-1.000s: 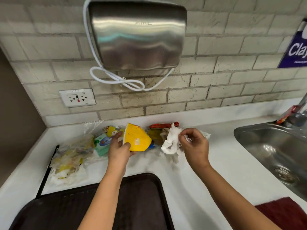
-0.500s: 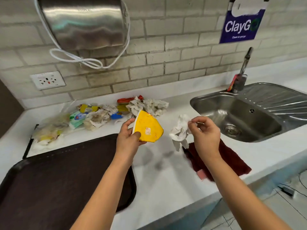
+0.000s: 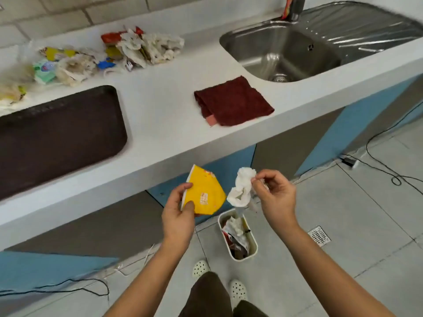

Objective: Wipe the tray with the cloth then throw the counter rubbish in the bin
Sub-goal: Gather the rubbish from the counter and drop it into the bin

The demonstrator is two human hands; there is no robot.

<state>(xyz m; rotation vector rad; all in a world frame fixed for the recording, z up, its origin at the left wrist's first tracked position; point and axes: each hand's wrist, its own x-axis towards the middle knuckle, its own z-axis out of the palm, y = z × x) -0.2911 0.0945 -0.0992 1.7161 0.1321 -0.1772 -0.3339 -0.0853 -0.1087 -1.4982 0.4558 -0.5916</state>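
Note:
My left hand (image 3: 179, 211) grips a crushed yellow paper cup (image 3: 204, 191) by its rim. My right hand (image 3: 275, 195) pinches a crumpled white tissue (image 3: 241, 188). Both are held off the counter, just above a small white bin (image 3: 251, 252) on the floor that holds paper and wrappers. On the white counter (image 3: 160, 115) lie a dark brown tray (image 3: 57, 136) at the left, a folded dark red cloth (image 3: 233, 100) near the front edge, and a heap of rubbish (image 3: 109, 56) of tissues and wrappers along the back.
A steel sink (image 3: 283, 51) with a tap sits at the counter's right. Black cables (image 3: 389, 170) trail over the grey floor tiles, and a floor drain (image 3: 319, 235) lies right of the bin. My white shoes (image 3: 200, 268) stand by the bin.
Both hands carried the yellow cup and the tissue from over the counter back and down to above the floor bin. The view tilted down, showing the floor and bin.

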